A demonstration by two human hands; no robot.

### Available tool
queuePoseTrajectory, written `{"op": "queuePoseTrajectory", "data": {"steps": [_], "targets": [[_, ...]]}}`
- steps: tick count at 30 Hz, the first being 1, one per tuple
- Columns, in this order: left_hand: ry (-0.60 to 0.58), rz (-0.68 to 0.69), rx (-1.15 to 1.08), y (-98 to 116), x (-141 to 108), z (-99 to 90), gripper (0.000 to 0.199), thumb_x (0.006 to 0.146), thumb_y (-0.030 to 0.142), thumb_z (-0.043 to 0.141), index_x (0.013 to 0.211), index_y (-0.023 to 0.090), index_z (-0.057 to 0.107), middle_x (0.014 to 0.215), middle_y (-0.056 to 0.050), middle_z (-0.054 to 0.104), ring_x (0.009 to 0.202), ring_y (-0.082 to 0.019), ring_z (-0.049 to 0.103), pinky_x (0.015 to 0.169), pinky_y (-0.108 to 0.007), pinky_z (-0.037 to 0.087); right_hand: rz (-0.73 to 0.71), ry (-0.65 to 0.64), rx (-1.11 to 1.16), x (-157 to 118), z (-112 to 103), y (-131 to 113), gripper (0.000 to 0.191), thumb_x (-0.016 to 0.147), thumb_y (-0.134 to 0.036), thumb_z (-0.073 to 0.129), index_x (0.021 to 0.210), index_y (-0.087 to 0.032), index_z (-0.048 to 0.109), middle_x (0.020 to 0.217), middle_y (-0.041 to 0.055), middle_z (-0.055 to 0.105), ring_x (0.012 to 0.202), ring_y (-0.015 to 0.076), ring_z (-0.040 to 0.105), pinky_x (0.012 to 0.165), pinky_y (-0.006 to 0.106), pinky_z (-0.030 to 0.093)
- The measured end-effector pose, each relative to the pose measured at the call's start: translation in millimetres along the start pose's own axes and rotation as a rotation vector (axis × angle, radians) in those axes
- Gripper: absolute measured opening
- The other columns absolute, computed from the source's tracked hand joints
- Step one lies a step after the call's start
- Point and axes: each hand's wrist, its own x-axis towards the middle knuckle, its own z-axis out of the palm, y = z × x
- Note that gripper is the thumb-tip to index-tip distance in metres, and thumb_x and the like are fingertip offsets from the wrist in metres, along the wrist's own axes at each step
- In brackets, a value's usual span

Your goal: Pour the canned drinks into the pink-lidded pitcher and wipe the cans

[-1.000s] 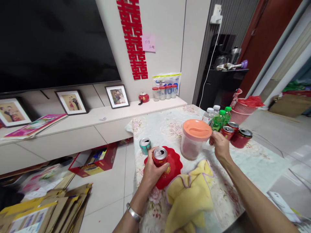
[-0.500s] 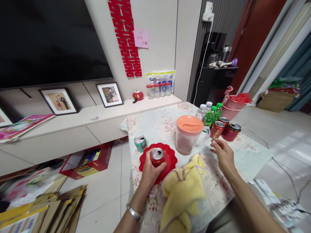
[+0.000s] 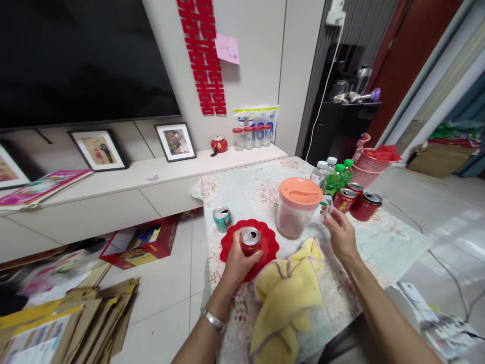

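Observation:
My left hand (image 3: 241, 258) is wrapped round an opened red drink can (image 3: 250, 243), which stands upright over a red scalloped plate (image 3: 270, 237). To the right is a translucent pitcher (image 3: 293, 220) with an orange lid (image 3: 301, 191). The fingers of my right hand (image 3: 341, 235) are curled at the pitcher's handle, closed on it as far as I can see. A teal can (image 3: 222, 219), also opened, stands just left of the plate. In front of the pitcher lies a crumpled yellow cloth (image 3: 290, 293) with a purple edge.
Behind my right hand stand several red cans (image 3: 366, 207), green-capped bottles (image 3: 335, 180) and white-capped bottles (image 3: 319, 173). Pink baskets (image 3: 366, 174) are beyond them. A flowered tablecloth (image 3: 242, 184) covers the table. Folded cardboard (image 3: 91, 323) lies on the floor at left.
My right hand has moved left to the pitcher's handle and closed on it. My left hand keeps its hold on the red can. The view has shifted slightly.

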Motion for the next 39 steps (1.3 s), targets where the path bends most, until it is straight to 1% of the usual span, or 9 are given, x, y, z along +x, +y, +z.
{"op": "queuePoseTrajectory", "data": {"steps": [2, 4, 7, 10, 15, 21, 26, 30, 39], "targets": [[-0.005, -0.002, -0.008, 1, 0, -0.5, 0.062, 0.067, 0.025, 0.08, 0.122, 0.022, 0.051, 0.116, -0.007, 0.07, 0.111, -0.029, 0.069, 0.104, -0.048, 0.05, -0.015, -0.027, 0.057, 11, 10, -5, 0.053, 0.071, -0.06, 0.081, 0.106, -0.021, 0.073, 0.104, 0.0085, 0.078, 0.095, 0.0254, 0.071, 0.086, 0.041, 0.054], [-0.005, -0.001, -0.013, 2, 0, -0.9, 0.061, 0.067, 0.024, 0.079, 0.121, 0.022, 0.052, 0.116, -0.007, 0.07, 0.112, -0.029, 0.069, 0.104, -0.048, 0.05, -0.033, -0.031, 0.1, 20, 20, -9, 0.047, 0.071, -0.063, 0.079, 0.09, -0.021, 0.072, 0.083, 0.0046, 0.074, 0.077, 0.021, 0.069, 0.077, 0.038, 0.054], [0.0, 0.001, -0.018, 3, -1, -0.9, 0.061, 0.066, 0.023, 0.079, 0.121, 0.022, 0.051, 0.115, -0.007, 0.07, 0.111, -0.029, 0.069, 0.104, -0.048, 0.051, -0.07, -0.006, 0.125, 28, 32, -13, 0.048, 0.065, -0.066, 0.08, 0.067, -0.021, 0.062, 0.059, -0.003, 0.058, 0.057, 0.0137, 0.054, 0.061, 0.03, 0.047], [0.002, 0.008, -0.027, 3, -1, -0.5, 0.061, 0.068, 0.021, 0.078, 0.121, 0.022, 0.05, 0.116, -0.007, 0.07, 0.111, -0.028, 0.068, 0.104, -0.049, 0.051, -0.089, -0.005, 0.099, 31, 39, -18, 0.052, 0.061, -0.067, 0.083, 0.06, -0.022, 0.055, 0.051, -0.0069, 0.046, 0.05, 0.0106, 0.04, 0.051, 0.027, 0.036], [0.006, 0.034, -0.041, 1, -1, 0.0, 0.059, 0.067, 0.02, 0.078, 0.12, 0.022, 0.051, 0.117, -0.007, 0.068, 0.111, -0.027, 0.067, 0.105, -0.047, 0.05, -0.113, -0.086, -0.016, 31, 41, -36, 0.05, 0.064, -0.065, 0.082, 0.065, -0.022, 0.057, 0.055, -0.0064, 0.048, 0.052, 0.0116, 0.039, 0.053, 0.028, 0.032], [0.009, 0.056, -0.054, 1, -2, 0.4, 0.058, 0.067, 0.016, 0.078, 0.118, 0.023, 0.052, 0.113, -0.004, 0.068, 0.109, -0.025, 0.068, 0.102, -0.044, 0.051, -0.101, -0.295, -0.176, 28, 45, -69, 0.039, 0.066, -0.053, 0.086, 0.071, -0.021, 0.064, 0.062, -0.0046, 0.055, 0.058, 0.0138, 0.045, 0.055, 0.028, 0.033], [0.005, 0.059, -0.07, 0, -2, 0.6, 0.058, 0.068, 0.018, 0.078, 0.119, 0.022, 0.051, 0.117, -0.005, 0.067, 0.11, -0.025, 0.067, 0.104, -0.044, 0.051, -0.109, -0.428, -0.289, 20, 56, -98, 0.034, 0.068, -0.047, 0.087, 0.07, -0.021, 0.065, 0.061, -0.0044, 0.054, 0.058, 0.0133, 0.045, 0.054, 0.027, 0.031], [-0.006, 0.054, -0.089, -1, -1, 1.0, 0.061, 0.067, 0.019, 0.078, 0.122, 0.022, 0.051, 0.12, -0.007, 0.066, 0.113, -0.026, 0.067, 0.105, -0.044, 0.05, -0.184, -0.521, -0.418, 12, 69, -118, 0.029, 0.069, -0.047, 0.084, 0.074, -0.022, 0.069, 0.064, -0.0026, 0.058, 0.06, 0.0148, 0.049, 0.054, 0.027, 0.035], [-0.025, 0.035, -0.116, 3, -3, -0.4, 0.061, 0.069, 0.019, 0.078, 0.122, 0.024, 0.05, 0.119, -0.005, 0.069, 0.112, -0.025, 0.069, 0.102, -0.043, 0.053, -0.27, -0.62, -0.542, 13, 73, -131, 0.027, 0.071, -0.05, 0.082, 0.077, -0.025, 0.075, 0.072, 0.001, 0.068, 0.069, 0.0194, 0.056, 0.059, 0.03, 0.043]]}}
